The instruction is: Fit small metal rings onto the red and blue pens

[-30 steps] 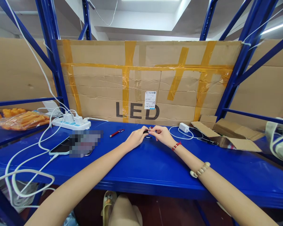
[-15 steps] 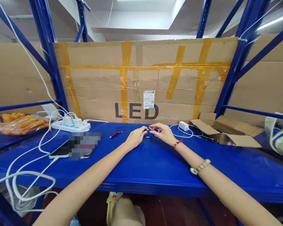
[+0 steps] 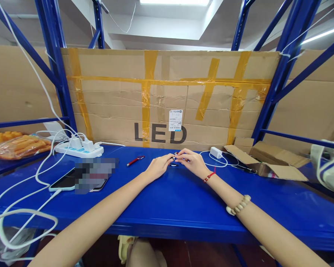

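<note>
My left hand point(image 3: 158, 166) and my right hand point(image 3: 194, 163) meet above the blue tabletop, fingertips almost touching. Both pinch at a small dark and metallic piece point(image 3: 173, 158), mostly covered by the fingers, so its kind cannot be made out. A bit of red shows by the right fingertips. Just below the fingers, a small dark, shiny item point(image 3: 173, 165) lies on the table. Left of my left hand rests a slim red pen-like stick point(image 3: 135, 161) with a metal clip or loop at its right end.
Two phones point(image 3: 65, 181), one partly blurred, lie at left near a white power strip point(image 3: 80, 151) with looping cables. A white charger point(image 3: 216, 152) and cord are at right, beside an open cardboard box point(image 3: 267, 163). A large taped carton point(image 3: 114, 107) stands behind.
The view has shifted slightly. My hands stay together at the same spot, with the right fingers moved closer to the left fingertips around the small piece.
</note>
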The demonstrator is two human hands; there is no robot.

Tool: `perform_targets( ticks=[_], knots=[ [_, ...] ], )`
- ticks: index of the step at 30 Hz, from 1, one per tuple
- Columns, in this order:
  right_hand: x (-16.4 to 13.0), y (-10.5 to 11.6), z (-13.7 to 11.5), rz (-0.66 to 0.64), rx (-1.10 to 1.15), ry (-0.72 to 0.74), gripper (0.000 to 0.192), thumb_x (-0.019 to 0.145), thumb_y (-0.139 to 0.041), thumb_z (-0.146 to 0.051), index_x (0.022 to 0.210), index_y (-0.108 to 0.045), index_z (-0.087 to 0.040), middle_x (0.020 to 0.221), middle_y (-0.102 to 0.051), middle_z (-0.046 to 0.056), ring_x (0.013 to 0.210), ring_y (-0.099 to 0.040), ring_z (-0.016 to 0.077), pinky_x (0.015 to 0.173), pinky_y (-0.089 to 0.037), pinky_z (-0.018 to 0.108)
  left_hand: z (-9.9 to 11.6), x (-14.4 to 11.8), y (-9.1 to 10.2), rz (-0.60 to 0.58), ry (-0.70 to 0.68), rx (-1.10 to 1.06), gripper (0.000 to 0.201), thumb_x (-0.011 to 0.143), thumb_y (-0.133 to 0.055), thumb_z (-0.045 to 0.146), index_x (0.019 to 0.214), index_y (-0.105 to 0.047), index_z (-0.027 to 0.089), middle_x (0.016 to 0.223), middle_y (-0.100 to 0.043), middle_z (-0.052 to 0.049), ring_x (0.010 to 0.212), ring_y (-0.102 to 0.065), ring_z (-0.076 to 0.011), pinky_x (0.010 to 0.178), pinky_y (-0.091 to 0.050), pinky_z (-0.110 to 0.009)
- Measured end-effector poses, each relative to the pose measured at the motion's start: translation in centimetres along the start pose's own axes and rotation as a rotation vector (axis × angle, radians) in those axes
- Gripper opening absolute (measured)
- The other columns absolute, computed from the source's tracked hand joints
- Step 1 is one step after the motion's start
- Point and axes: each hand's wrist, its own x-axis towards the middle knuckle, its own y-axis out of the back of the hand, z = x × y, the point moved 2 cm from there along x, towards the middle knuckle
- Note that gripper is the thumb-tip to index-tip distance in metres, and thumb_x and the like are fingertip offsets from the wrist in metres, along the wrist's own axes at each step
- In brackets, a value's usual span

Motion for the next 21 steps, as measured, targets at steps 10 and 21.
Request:
perform_targets(
  ticks=[10,21],
  knots=[
    [0.1,-0.3,0.0,-0.029,0.176,-0.088,0.022,0.077,-0.050,-0.036,0.079,-0.066,-0.021,0.088,-0.059,0.004,0.047,-0.048,0.0069,0.050,-0.038,0.022,0.0,-0.1,-0.1,0.035,-0.089,0.010,0.021,0.089,-0.030,0.027,0.099,-0.048,0.020,0.098,-0.056,-0.002,0.092,-0.052,-0.0144,0.079,-0.040,-0.024],
    [-0.5,-1.3,0.4,-0.135,0.444,-0.226,0.026,0.073,-0.053,-0.042,0.070,-0.063,-0.018,0.072,-0.052,0.002,0.040,-0.048,0.0063,0.045,-0.041,0.024,-0.4,-0.2,-0.7,0.025,-0.165,0.161,0.019,0.086,-0.036,0.023,0.097,-0.051,0.018,0.096,-0.059,-0.004,0.087,-0.054,-0.0154,0.078,-0.041,-0.025]
  ],
)
